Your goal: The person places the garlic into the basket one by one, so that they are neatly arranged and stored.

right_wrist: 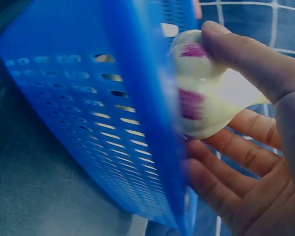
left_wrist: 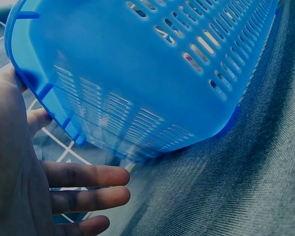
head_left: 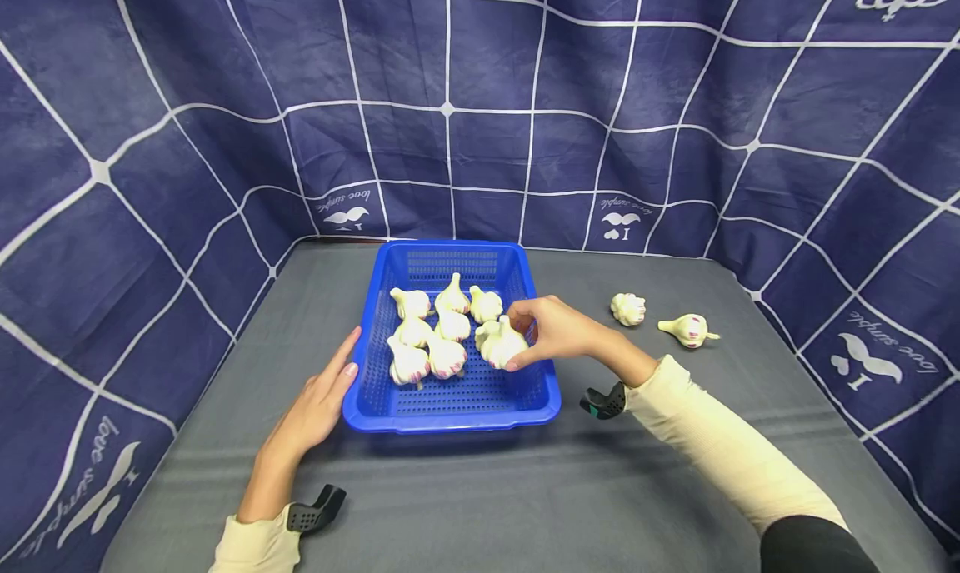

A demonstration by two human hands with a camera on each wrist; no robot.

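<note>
A blue plastic basket (head_left: 453, 421) with slotted walls stands on the grey table and holds several white garlic bulbs (head_left: 408, 363). My right hand (head_left: 558, 327) reaches over the basket's right rim. Between its thumb and fingers it holds a garlic bulb (head_left: 504, 344), whose purple patches show in the right wrist view, where the bulb (right_wrist: 201, 93) is at the rim. My left hand (head_left: 318, 406) touches the left rim with thumb and forefinger. In the left wrist view its other fingers (left_wrist: 91, 196) extend straight, apart from the basket wall (left_wrist: 137, 59).
Two more garlic bulbs lie on the table to the right: a round one (head_left: 628, 309) and one with a long stem (head_left: 688, 331). A dark blue cloth (head_left: 487, 73) with white grid lines hangs behind and along both sides of the grey tabletop (head_left: 465, 498).
</note>
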